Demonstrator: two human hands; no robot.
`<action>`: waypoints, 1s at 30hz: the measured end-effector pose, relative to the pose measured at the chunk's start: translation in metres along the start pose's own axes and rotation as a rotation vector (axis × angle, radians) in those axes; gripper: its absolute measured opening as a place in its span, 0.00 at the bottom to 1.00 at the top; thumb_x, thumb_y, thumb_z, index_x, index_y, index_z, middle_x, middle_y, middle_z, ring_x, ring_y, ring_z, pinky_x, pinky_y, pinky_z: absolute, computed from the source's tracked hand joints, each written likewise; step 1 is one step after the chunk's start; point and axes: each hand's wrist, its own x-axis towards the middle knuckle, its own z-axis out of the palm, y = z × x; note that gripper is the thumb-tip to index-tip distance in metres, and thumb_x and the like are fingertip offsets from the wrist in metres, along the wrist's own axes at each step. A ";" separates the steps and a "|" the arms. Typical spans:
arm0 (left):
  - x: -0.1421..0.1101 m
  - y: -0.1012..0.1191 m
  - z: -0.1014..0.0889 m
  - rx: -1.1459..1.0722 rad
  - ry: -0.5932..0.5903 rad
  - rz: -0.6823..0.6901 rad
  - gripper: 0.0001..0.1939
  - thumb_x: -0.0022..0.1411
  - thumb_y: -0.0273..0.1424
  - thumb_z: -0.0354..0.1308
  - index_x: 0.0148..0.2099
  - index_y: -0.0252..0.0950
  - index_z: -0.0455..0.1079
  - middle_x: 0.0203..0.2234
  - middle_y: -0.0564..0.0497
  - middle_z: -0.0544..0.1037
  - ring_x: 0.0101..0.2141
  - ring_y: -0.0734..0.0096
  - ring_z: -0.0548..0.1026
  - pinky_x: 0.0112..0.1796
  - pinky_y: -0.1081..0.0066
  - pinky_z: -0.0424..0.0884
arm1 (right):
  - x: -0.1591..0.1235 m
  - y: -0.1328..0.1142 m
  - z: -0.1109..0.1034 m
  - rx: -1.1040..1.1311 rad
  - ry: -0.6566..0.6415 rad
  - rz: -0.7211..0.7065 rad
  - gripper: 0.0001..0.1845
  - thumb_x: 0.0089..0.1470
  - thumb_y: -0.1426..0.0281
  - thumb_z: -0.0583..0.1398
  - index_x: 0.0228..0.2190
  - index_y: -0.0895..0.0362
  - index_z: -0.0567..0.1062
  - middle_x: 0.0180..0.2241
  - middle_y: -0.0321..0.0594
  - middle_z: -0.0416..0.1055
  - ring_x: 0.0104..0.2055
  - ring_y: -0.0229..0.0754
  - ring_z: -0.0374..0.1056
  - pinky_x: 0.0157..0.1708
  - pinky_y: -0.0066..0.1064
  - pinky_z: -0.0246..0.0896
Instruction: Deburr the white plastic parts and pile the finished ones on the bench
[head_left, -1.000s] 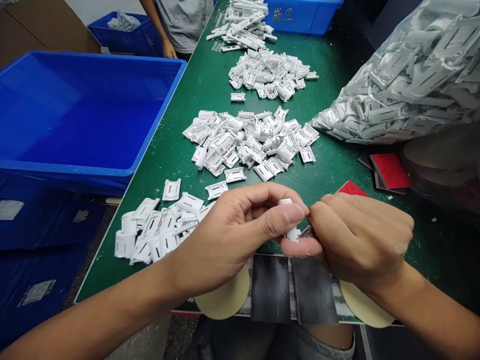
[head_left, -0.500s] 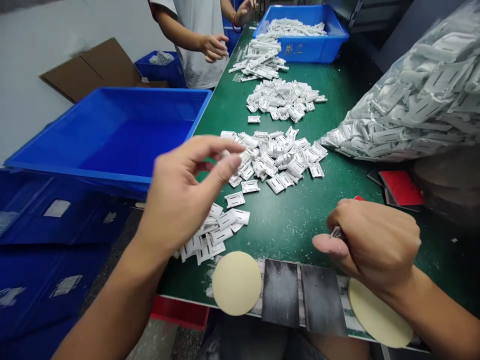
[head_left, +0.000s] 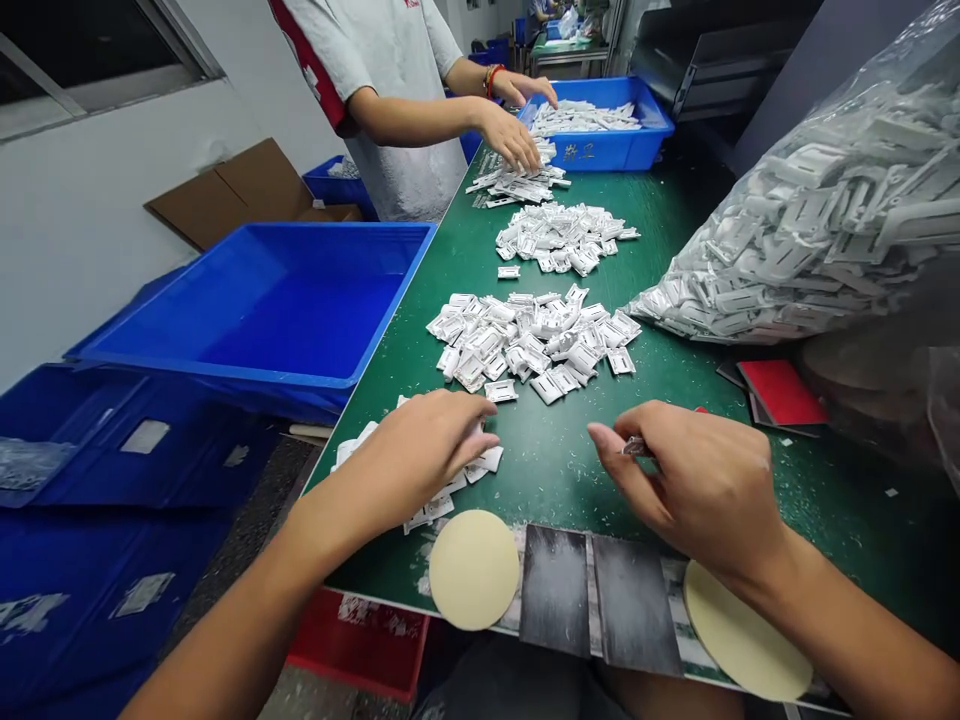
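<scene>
My left hand (head_left: 427, 440) is low over the near heap of white slotted plastic parts (head_left: 491, 460), its thumb and fingers curled around a white plastic part (head_left: 477, 428) that is mostly hidden. My right hand (head_left: 697, 480) is closed above the table on the right, its thumb pointing left. A bit of a small metal tool (head_left: 634, 446) shows between thumb and forefinger; the fist hides the rest. Beyond my hands lies a larger heap of the same white parts (head_left: 525, 335), with one part (head_left: 501, 391) at its near edge.
Two round cream pads (head_left: 474, 570) and dark plates (head_left: 555, 590) line the green table's (head_left: 547, 440) near edge. A large blue bin (head_left: 247, 300) stands left. On the right is a bulging clear bag (head_left: 810, 220). A co-worker's hands (head_left: 510, 135) are over a far heap.
My left hand has come down onto the near heap. My right hand has shifted slightly left, still closed on the tool. The view has tilted up, and the co-worker's hands have reached to the far heap.
</scene>
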 end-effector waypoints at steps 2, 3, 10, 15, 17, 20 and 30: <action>0.005 -0.001 -0.006 0.006 0.065 -0.058 0.18 0.72 0.39 0.48 0.58 0.39 0.67 0.46 0.45 0.78 0.45 0.58 0.75 0.43 0.62 0.69 | 0.000 0.000 0.002 0.004 0.008 0.049 0.10 0.62 0.67 0.59 0.29 0.57 0.74 0.19 0.31 0.65 0.20 0.35 0.59 0.25 0.30 0.49; 0.010 -0.002 -0.008 0.021 0.115 -0.070 0.17 0.72 0.38 0.48 0.57 0.39 0.67 0.45 0.45 0.79 0.44 0.58 0.75 0.42 0.63 0.69 | 0.000 0.000 0.002 0.014 0.017 0.065 0.07 0.62 0.68 0.59 0.32 0.57 0.74 0.19 0.30 0.66 0.20 0.35 0.60 0.25 0.30 0.50; 0.046 -0.007 0.006 0.190 0.130 0.034 0.09 0.67 0.33 0.55 0.43 0.37 0.75 0.37 0.45 0.77 0.39 0.58 0.75 0.33 0.66 0.67 | -0.003 0.001 0.006 0.032 0.018 0.087 0.11 0.60 0.70 0.60 0.45 0.58 0.75 0.24 0.32 0.72 0.21 0.34 0.66 0.26 0.28 0.54; 0.042 0.008 0.007 0.164 0.304 0.166 0.10 0.69 0.32 0.52 0.43 0.38 0.75 0.39 0.45 0.77 0.41 0.61 0.73 0.36 0.65 0.69 | 0.001 -0.002 0.002 0.180 -0.009 0.166 0.13 0.63 0.65 0.59 0.45 0.60 0.76 0.23 0.32 0.72 0.20 0.33 0.65 0.25 0.27 0.56; 0.031 0.022 0.006 0.124 0.508 0.350 0.09 0.68 0.28 0.54 0.46 0.39 0.74 0.41 0.45 0.77 0.40 0.63 0.73 0.37 0.65 0.70 | 0.006 -0.005 -0.004 0.415 -0.068 0.278 0.15 0.63 0.62 0.59 0.44 0.59 0.77 0.21 0.31 0.70 0.19 0.33 0.63 0.22 0.26 0.57; 0.014 0.041 0.007 0.130 0.727 0.642 0.13 0.64 0.22 0.57 0.50 0.34 0.73 0.41 0.43 0.79 0.41 0.62 0.75 0.40 0.64 0.73 | 0.013 -0.010 -0.015 0.848 -0.167 0.416 0.13 0.62 0.62 0.59 0.41 0.57 0.78 0.20 0.31 0.71 0.21 0.33 0.66 0.21 0.24 0.60; -0.019 0.057 0.025 -0.363 0.610 0.253 0.12 0.65 0.25 0.58 0.50 0.39 0.67 0.37 0.48 0.79 0.33 0.70 0.77 0.34 0.71 0.74 | 0.010 -0.023 -0.022 0.797 -0.095 0.075 0.07 0.59 0.75 0.61 0.39 0.57 0.78 0.26 0.33 0.77 0.23 0.32 0.69 0.24 0.24 0.60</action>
